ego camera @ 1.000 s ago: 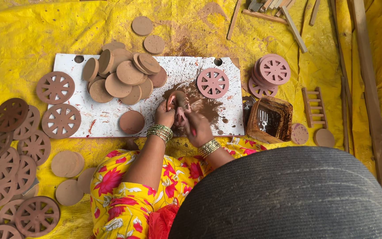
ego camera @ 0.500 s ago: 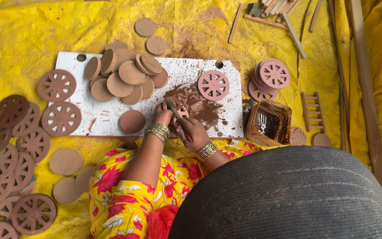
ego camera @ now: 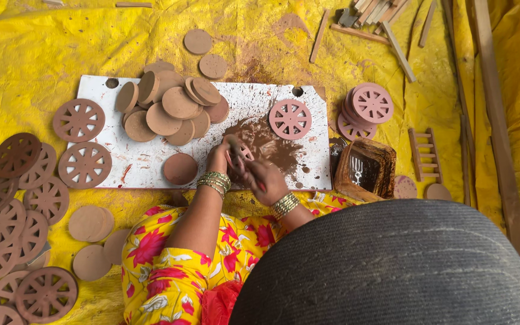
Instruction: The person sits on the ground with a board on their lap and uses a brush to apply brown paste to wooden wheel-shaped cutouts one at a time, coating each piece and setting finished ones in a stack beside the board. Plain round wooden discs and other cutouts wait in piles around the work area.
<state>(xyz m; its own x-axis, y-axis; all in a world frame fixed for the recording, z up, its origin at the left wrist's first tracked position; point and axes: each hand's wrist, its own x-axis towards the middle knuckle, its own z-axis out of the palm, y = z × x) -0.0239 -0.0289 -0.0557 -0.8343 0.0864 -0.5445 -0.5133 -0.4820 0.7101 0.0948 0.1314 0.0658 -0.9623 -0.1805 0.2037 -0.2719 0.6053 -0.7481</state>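
My left hand (ego camera: 219, 157) and my right hand (ego camera: 264, 178) meet over the white board (ego camera: 151, 162), both closed around a small pink spoked clay wheel (ego camera: 240, 153) held just above a brown wet smear. Bangles ring both wrists. A plain clay disc (ego camera: 180, 168) lies on the board just left of my left hand. A finished pink spoked wheel (ego camera: 290, 119) lies on the board to the upper right of my hands. A heap of plain clay discs (ego camera: 170, 108) sits at the board's top left.
Several brown spoked wheels (ego camera: 13, 204) lie spread on the yellow sheet at left, with plain discs (ego camera: 89, 224) near my knee. A stack of pink wheels (ego camera: 368, 105) and a brown square bowl (ego camera: 365, 168) stand right of the board. Wooden sticks (ego camera: 380, 24) lie top right.
Both hands have stayed together over the brown smear, shifting only slightly while turning the small wheel between them. Nothing else has moved.
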